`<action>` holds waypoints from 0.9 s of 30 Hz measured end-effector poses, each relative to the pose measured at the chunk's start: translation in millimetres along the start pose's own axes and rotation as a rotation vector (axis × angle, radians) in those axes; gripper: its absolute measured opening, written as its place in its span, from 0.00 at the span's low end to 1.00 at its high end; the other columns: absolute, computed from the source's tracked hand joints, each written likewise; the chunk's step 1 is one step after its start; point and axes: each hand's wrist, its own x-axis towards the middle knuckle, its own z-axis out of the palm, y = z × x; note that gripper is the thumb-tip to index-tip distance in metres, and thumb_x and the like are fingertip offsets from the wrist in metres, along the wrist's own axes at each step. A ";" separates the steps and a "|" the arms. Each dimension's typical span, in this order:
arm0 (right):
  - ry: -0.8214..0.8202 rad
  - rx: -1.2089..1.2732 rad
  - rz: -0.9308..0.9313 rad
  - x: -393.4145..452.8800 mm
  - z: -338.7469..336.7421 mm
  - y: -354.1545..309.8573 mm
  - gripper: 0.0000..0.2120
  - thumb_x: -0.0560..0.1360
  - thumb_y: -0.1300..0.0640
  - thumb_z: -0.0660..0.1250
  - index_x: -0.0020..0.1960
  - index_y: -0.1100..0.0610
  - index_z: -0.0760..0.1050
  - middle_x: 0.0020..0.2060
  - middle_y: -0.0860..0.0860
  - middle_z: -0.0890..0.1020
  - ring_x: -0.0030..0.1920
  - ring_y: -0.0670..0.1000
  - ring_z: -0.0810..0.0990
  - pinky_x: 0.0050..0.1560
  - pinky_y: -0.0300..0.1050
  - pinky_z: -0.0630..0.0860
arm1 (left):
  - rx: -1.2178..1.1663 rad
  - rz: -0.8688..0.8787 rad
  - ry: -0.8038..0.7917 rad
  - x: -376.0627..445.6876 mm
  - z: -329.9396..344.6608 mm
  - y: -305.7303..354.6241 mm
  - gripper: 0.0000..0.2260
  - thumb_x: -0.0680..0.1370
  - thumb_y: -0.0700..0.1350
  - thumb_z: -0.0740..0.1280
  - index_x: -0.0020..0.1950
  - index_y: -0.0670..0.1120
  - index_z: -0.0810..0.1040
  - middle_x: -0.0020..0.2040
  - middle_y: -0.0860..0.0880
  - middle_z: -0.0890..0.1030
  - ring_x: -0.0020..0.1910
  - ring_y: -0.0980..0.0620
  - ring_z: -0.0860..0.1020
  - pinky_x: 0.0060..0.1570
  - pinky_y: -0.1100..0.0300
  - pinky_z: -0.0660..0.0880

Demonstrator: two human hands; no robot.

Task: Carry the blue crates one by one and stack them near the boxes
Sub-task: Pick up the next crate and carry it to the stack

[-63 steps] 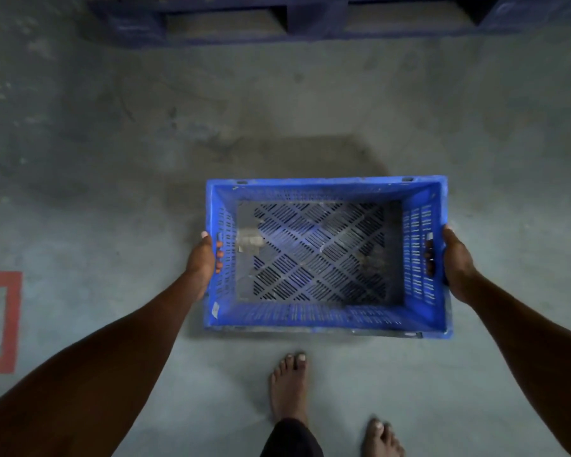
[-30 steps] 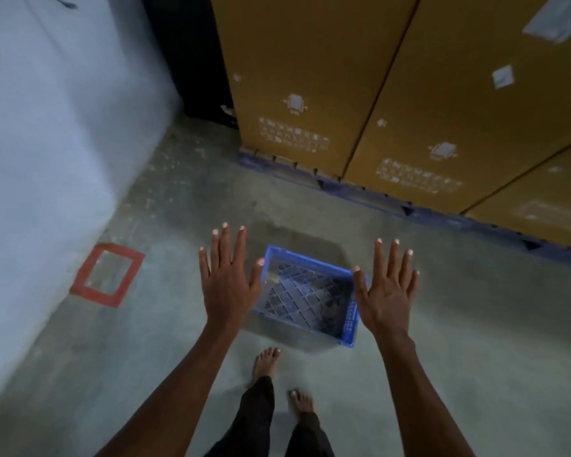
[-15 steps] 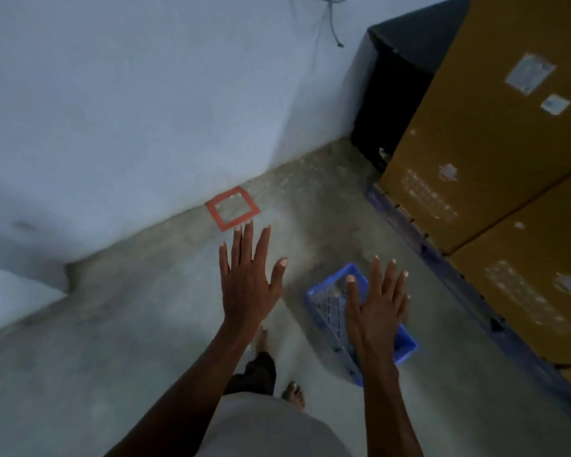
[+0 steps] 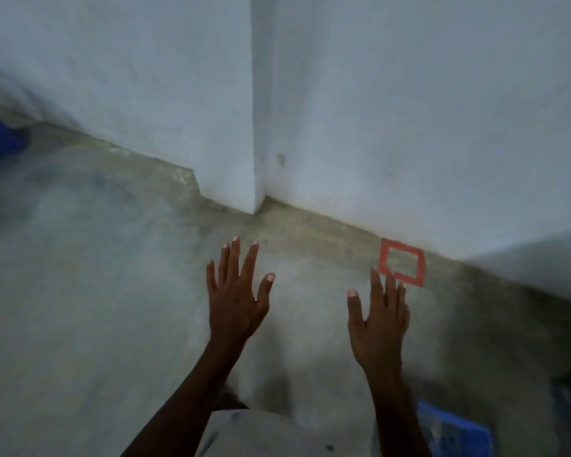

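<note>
Both hands, left hand and right hand, hover spread and empty above the grey concrete floor. Behind the right wrist lies a blurred blue plastic crate; no writing is readable.

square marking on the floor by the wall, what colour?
Red-orange: the square outline is hollow, with bare concrete inside. It shows best in the head view, just beyond the right hand.

floor: grey concrete | wall: white | red square outline: by wall
</note>
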 end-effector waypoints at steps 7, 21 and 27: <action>-0.253 0.049 -0.270 33.4 154.8 -206.7 0.32 0.80 0.35 0.49 0.81 0.46 0.56 0.81 0.51 0.53 0.81 0.53 0.44 0.78 0.58 0.46 | 0.110 -0.282 0.134 58.1 -92.3 -202.8 0.28 0.83 0.63 0.54 0.81 0.54 0.59 0.84 0.49 0.50 0.82 0.51 0.45 0.79 0.42 0.47; -0.540 0.138 -0.686 125.9 382.7 -545.8 0.32 0.80 0.34 0.49 0.81 0.45 0.54 0.82 0.49 0.50 0.81 0.50 0.42 0.79 0.58 0.46 | 0.178 -0.749 0.362 189.1 -199.1 -463.8 0.29 0.82 0.64 0.53 0.81 0.55 0.60 0.83 0.49 0.52 0.82 0.51 0.46 0.79 0.41 0.49; -0.608 0.169 -0.840 185.2 470.7 -700.2 0.31 0.80 0.36 0.51 0.81 0.45 0.56 0.81 0.51 0.54 0.81 0.54 0.47 0.78 0.59 0.49 | 0.196 -0.834 0.409 293.9 -235.6 -558.9 0.29 0.82 0.65 0.52 0.81 0.55 0.60 0.83 0.49 0.52 0.82 0.51 0.45 0.79 0.40 0.49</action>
